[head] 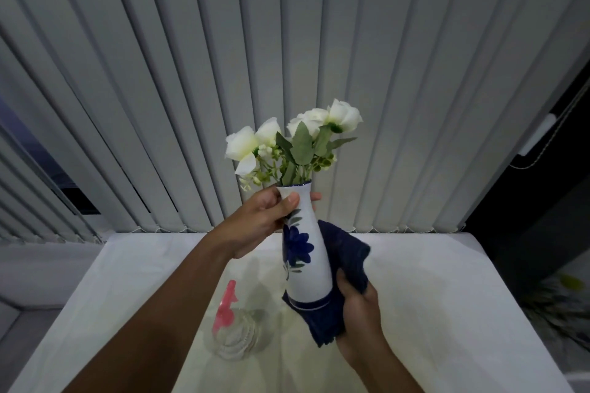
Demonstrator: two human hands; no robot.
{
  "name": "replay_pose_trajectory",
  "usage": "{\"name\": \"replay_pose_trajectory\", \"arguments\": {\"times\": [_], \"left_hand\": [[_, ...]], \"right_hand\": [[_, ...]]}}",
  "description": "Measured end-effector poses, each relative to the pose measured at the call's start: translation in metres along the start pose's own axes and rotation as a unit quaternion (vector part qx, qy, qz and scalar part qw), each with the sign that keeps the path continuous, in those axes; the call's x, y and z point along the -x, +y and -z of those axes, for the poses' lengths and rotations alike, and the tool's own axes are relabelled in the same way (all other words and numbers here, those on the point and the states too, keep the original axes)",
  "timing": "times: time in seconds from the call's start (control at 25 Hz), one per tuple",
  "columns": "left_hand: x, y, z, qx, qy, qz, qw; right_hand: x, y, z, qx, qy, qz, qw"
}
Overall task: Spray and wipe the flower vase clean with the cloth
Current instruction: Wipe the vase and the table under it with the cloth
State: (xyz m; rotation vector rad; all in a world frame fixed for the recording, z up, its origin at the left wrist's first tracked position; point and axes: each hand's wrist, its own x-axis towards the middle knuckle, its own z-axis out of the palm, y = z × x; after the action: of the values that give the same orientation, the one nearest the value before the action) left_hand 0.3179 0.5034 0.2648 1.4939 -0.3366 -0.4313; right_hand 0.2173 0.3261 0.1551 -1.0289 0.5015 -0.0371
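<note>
A white flower vase painted with a blue flower is held in the air above the table, tilted slightly. White flowers with green leaves stand in its mouth. My left hand grips the vase by its neck. My right hand presses a dark blue cloth against the vase's right side and base. The cloth wraps under the bottom and hides it. A clear spray bottle with a pink trigger head stands on the table below my left forearm.
The table carries a white covering. Grey vertical blinds hang close behind its far edge. A dark panel and a patterned surface lie to the right of the table.
</note>
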Motion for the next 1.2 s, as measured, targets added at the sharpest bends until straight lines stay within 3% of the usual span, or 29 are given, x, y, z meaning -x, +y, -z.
{"name": "replay_pose_trajectory", "arguments": {"times": [0.12,0.24,0.56,0.68,0.8,0.92,1.0,1.08,1.12,1.2], "left_hand": [[-0.001,0.003,-0.005,0.018,0.007,0.01,1.0],[-0.003,0.01,-0.018,-0.001,0.052,0.041,0.998],[-0.004,0.027,-0.016,-0.077,0.149,0.002,0.986],[0.001,0.022,-0.01,-0.062,0.148,0.003,0.987],[0.004,0.016,-0.015,-0.055,0.121,0.002,0.991],[0.001,0.012,-0.025,-0.047,0.127,-0.006,0.991],[-0.002,0.011,-0.025,-0.046,0.156,-0.012,0.987],[-0.001,0.011,-0.02,-0.042,0.18,-0.014,0.983],[0.0,0.01,-0.015,-0.037,0.187,-0.012,0.982],[0.003,0.009,-0.009,-0.022,0.191,-0.009,0.981]], "right_hand": [[0.005,-0.006,0.001,-0.092,0.031,-0.063,0.993],[0.015,0.001,-0.006,-0.117,0.04,-0.047,0.991],[0.025,0.005,-0.013,-0.056,0.12,-0.001,0.991],[0.013,-0.029,-0.008,0.046,0.138,0.107,0.984],[0.003,-0.06,-0.023,0.197,0.057,0.269,0.941],[0.008,-0.058,-0.048,0.325,-0.062,0.349,0.877],[0.012,-0.035,-0.043,0.386,-0.131,0.409,0.817],[0.011,-0.002,-0.014,0.466,-0.176,0.498,0.71],[0.013,0.013,0.001,0.483,-0.197,0.513,0.682],[0.018,0.035,0.025,0.468,-0.231,0.476,0.708]]}}
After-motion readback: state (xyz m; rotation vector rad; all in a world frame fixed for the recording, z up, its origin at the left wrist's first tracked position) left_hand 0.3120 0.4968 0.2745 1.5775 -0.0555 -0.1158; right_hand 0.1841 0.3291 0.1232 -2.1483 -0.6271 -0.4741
